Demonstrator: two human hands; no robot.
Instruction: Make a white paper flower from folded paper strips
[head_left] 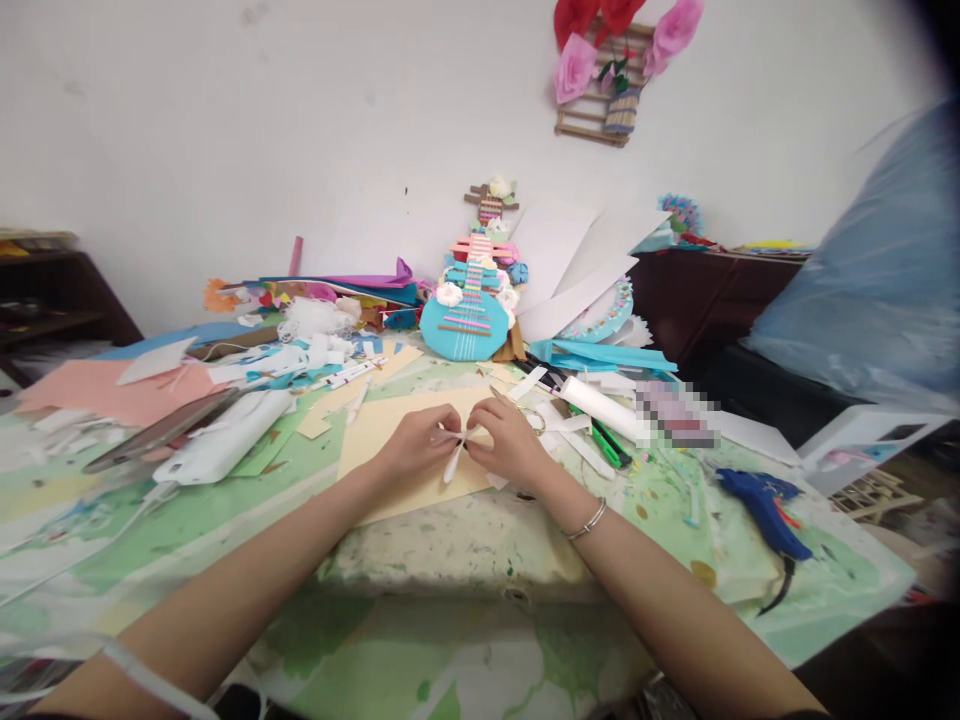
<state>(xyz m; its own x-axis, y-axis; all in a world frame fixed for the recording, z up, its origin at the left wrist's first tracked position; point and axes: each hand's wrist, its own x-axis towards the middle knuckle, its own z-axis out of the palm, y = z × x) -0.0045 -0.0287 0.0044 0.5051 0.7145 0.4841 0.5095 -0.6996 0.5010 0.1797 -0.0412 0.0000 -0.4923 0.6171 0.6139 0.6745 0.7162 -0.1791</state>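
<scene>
A small, thin white paper piece is up between the two hands, over a big pale yellow paper sheet. The left hand has its grip closed on one side of it. The right hand pinches the other side, so its grip is narrow too. Near the right hand are a long white paper roll and a green and black plastic cutter. A blue glue gun lies farther right on the green and white counter. Behind the sheet stands a blue, round paper lute with strings.
</scene>
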